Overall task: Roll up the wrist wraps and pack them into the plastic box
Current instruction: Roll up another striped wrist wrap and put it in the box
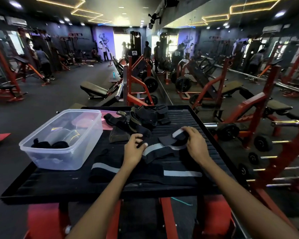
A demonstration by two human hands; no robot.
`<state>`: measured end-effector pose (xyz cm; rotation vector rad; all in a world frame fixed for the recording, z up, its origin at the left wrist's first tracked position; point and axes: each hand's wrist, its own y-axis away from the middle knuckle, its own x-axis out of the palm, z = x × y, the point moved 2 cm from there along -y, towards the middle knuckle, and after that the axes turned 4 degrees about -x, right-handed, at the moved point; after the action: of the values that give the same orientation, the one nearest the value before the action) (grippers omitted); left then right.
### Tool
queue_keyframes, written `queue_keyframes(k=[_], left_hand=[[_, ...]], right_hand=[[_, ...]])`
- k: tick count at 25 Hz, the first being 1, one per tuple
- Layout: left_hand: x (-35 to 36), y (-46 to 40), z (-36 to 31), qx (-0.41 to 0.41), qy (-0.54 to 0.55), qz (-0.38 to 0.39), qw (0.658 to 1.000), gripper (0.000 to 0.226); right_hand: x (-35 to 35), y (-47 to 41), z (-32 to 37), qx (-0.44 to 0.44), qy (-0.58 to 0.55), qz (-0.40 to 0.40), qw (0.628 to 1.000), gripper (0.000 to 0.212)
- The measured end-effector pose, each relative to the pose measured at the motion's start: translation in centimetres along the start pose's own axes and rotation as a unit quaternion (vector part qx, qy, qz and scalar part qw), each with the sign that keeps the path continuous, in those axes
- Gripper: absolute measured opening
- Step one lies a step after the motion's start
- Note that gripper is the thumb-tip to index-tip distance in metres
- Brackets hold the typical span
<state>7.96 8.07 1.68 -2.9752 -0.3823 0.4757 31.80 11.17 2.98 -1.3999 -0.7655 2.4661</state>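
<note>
A black wrist wrap with a grey stripe (160, 150) lies twisted across the middle of the black platform (197, 121). My left hand (134, 150) pinches one end of it. My right hand (195, 141) grips its other, partly rolled end. A second black wrap with a grey stripe (145, 171) lies flat nearer to me, under my forearms. The clear plastic box (62, 138) stands open on the left of the platform, with two rolled black wraps (49, 144) inside at its near end.
A heap of black straps and gloves (141, 119) sits at the platform's far side, beside a pink lid (107, 120) behind the box. Red gym benches, barbells and weight racks (259, 135) surround the platform; a mirror wall runs on the right.
</note>
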Motion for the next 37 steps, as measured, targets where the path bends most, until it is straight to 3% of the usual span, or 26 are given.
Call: queue_keyframes(k=[2,3,6,8,10,12,13,15,17,19,21,23,25,27,29,32,35,37], left_hand=[[-1.9,-0.7,-1.3,0.013,0.046,-0.018,0.999,0.025],[-3.0,-1.0,-1.8,0.02,0.045,-0.019,0.999,0.026],[-6.8,-2.1,-1.3,0.032,-0.104,-0.029,0.994,0.031],[-8.6,-2.0,-0.1,0.012,-0.27,-0.047,0.962,0.032],[-9.3,-1.1,0.8,0.017,-0.317,-0.054,0.947,0.036],[-9.4,0.4,1.3,0.055,-0.27,-0.053,0.96,0.033],[-9.4,1.3,1.7,0.067,-0.256,-0.057,0.963,0.032],[-9.5,3.2,3.0,0.058,-0.269,-0.087,0.957,0.031],[-10.0,4.3,4.3,0.024,-0.275,-0.114,0.954,0.031],[-11.0,4.7,5.0,-0.012,-0.22,-0.145,0.965,0.032],[-12.0,4.9,5.1,-0.049,-0.158,-0.176,0.97,0.032],[-12.3,5.6,4.6,-0.092,-0.112,-0.186,0.972,0.033],[-12.2,6.0,4.2,-0.143,-0.069,-0.154,0.975,0.041],[-12.1,6.0,4.2,-0.194,-0.062,-0.076,0.976,0.052],[-12.1,5.8,4.5,-0.21,-0.108,-0.008,0.972,0.057],[-12.1,6.1,4.3,-0.16,-0.143,-0.056,0.975,0.054],[-12.5,6.3,4.4,-0.137,-0.108,-0.123,0.977,0.052],[-12.8,6.1,4.7,-0.162,-0.051,-0.125,0.977,0.058]], right_hand=[[-0.3,0.2,0.7,0.0,-0.032,-0.074,0.997,0.048],[-0.2,0.1,1.1,-0.008,-0.01,-0.064,0.998,0.045],[1.2,-0.3,2.7,0.01,0.127,0.134,0.983,0.05],[2.1,0.2,4.7,0.06,0.118,0.207,0.969,0.062],[2.2,1.1,7.6,0.005,0.086,0.133,0.987,0.063],[2.2,2.0,10.5,-0.108,0.038,0.059,0.992,0.045],[2.4,2.4,11.7,-0.143,0.003,0.077,0.987,0.032],[3.5,3.1,13.1,-0.131,-0.035,0.227,0.964,0.032],[4.9,3.7,13.4,-0.098,0.028,0.377,0.92,0.057],[5.7,4.1,13.2,-0.077,0.039,0.405,0.91,0.064],[5.6,3.7,13.3,-0.025,-0.124,0.363,0.923,0.041],[4.7,3.0,13.6,0.005,-0.297,0.33,0.896,0.017],[3.4,2.6,14.3,-0.002,-0.404,0.336,0.851,0.008],[2.4,2.5,14.9,-0.021,-0.435,0.346,0.831,0.007],[1.9,2.4,14.8,-0.039,-0.4,0.345,0.848,0.01],[1.8,2.4,13.3,-0.078,-0.199,0.411,0.886,0.039],[1.3,2.6,10.8,-0.06,0.024,0.506,0.86,0.053],[0.8,2.9,9.4,-0.044,0.062,0.512,0.856,0.042]])
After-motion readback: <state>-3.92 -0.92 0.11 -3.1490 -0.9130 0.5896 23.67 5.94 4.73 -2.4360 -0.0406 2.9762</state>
